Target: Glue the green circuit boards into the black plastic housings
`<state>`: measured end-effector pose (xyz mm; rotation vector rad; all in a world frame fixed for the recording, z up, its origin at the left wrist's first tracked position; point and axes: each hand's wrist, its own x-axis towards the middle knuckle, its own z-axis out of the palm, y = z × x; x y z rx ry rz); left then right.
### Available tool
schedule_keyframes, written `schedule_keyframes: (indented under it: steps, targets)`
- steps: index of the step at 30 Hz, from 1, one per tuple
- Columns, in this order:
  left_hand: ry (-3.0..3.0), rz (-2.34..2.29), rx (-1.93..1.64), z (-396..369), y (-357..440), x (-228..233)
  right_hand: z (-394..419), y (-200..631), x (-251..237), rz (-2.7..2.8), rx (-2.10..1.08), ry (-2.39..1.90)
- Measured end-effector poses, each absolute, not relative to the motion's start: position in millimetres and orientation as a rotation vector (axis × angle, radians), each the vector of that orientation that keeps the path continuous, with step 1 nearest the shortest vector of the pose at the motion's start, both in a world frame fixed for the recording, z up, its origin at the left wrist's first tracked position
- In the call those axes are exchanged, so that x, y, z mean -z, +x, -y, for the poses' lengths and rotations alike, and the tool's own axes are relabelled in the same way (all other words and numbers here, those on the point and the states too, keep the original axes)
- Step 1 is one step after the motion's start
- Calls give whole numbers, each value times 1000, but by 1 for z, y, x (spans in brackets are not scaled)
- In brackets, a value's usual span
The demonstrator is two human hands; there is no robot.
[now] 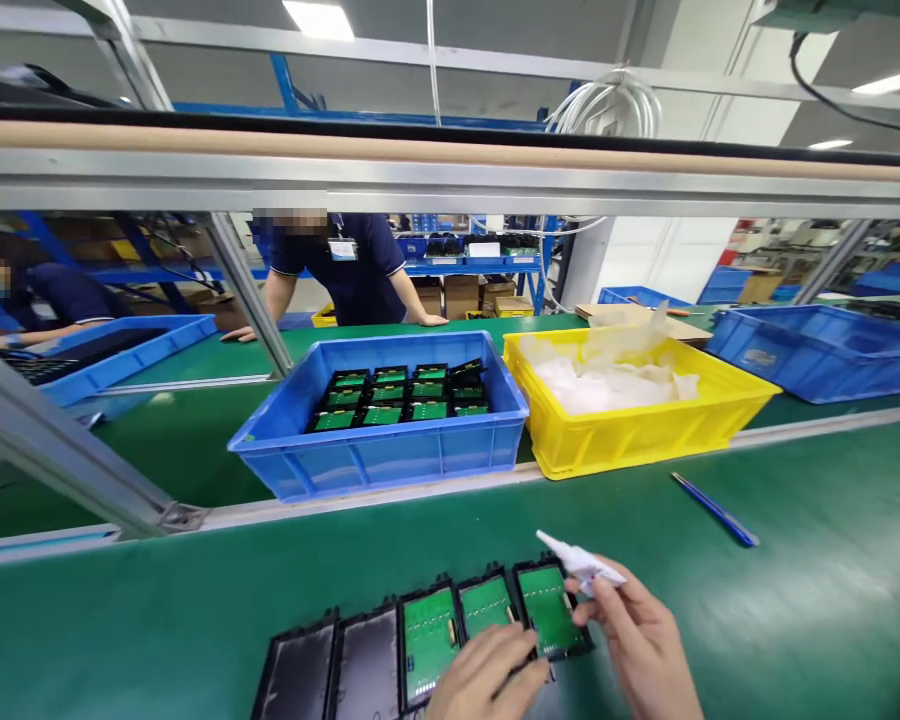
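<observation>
In my right hand [634, 630] is a small white squeeze tube [589, 565] with a long tapered nozzle that points up and to the left, pinched between thumb and fingers. My left hand [491, 672] lies with its fingers stretched over the lower part of a black case [487, 600] holding a green circuit board; whether it presses on it I cannot tell. Beside it stand another case with a green circuit board [551, 605], under the tube, and one further left [429, 640]. Two black plastic cases [300, 675] at the row's left end show dark inner surfaces.
Behind the row stand a blue bin [390, 455] of boards in black cases and a yellow bin [637, 430] with white translucent sheets. Blue tweezers [716, 510] lie on the green bench [825, 580]. A metal rail [450, 185] crosses above. Two people are across the bench.
</observation>
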<state>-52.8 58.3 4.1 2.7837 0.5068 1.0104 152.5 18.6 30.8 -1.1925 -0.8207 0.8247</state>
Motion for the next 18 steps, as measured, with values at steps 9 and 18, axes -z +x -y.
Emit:
schedule_keyframes:
  steps: [9,18]
  targets:
    - [3131,-549,-1270,-65,-5,34,1,197,-18,1278,-342,-1535]
    - [2985,-672,-1476,-58,8,76,-13,187,-19,1652,47,-1488]
